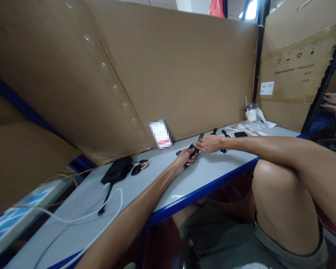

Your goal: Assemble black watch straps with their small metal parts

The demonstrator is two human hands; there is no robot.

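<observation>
One black cable [200, 137], gripped by left hand [184, 157] at its eight o'clock, right hand [210, 144] at two: steady, close holds look best!

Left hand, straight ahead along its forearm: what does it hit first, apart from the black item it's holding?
Most likely the right hand, just beyond the left hand at the black item; depth is unclear, so they may already touch.

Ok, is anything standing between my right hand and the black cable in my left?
Nothing visible: your right hand is on the black cable, right beside your left hand, which grips it. The phone stands apart, off to the left.
</observation>
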